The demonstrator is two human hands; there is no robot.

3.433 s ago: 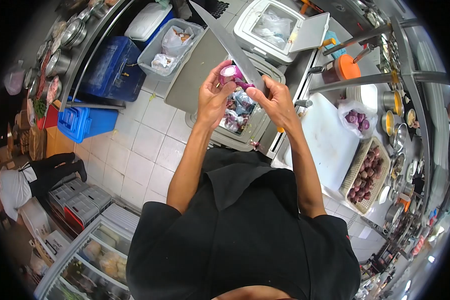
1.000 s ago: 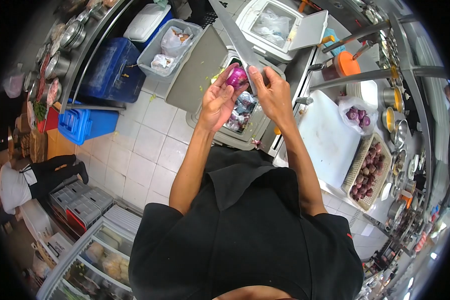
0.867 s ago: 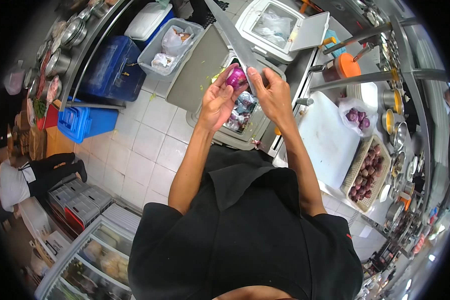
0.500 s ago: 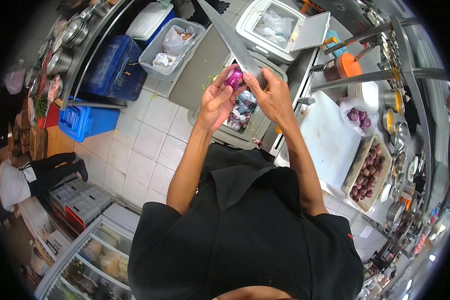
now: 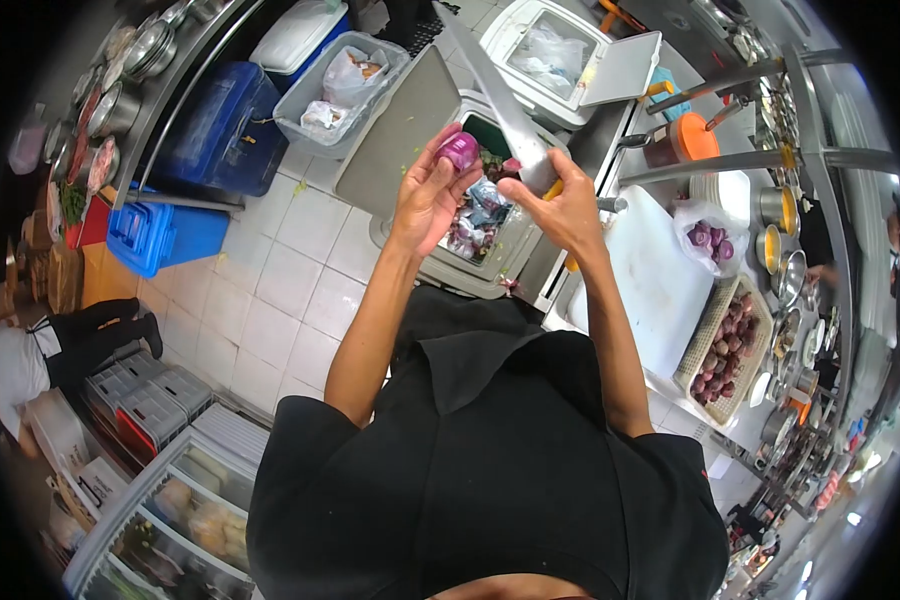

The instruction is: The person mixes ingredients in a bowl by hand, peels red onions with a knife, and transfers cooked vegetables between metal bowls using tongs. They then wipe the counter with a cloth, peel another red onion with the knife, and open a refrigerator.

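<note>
A shiny purple onion (image 5: 459,151) is pinched in the fingertips of my left hand (image 5: 426,200). My right hand (image 5: 562,205) grips a large knife (image 5: 500,95) by its yellow handle, the long blade pointing up and away to the left. The blade is apart from the onion. Both hands are over an open grey bin (image 5: 440,272) that holds onion skins and plastic scraps (image 5: 478,215). A small dark red piece lies near the blade, and I cannot tell whether it is falling or in the bin.
On the right counter are a white cutting board (image 5: 645,290), a bag of peeled onions (image 5: 708,240) and a basket of unpeeled onions (image 5: 727,345). A white bin (image 5: 545,60) and a clear tub (image 5: 340,90) stand ahead. A person (image 5: 60,350) bends at far left.
My right hand has moved the knife right and down, away from the onion. The onion has shifted slightly left and up in my left hand, with more of its smooth surface showing.
</note>
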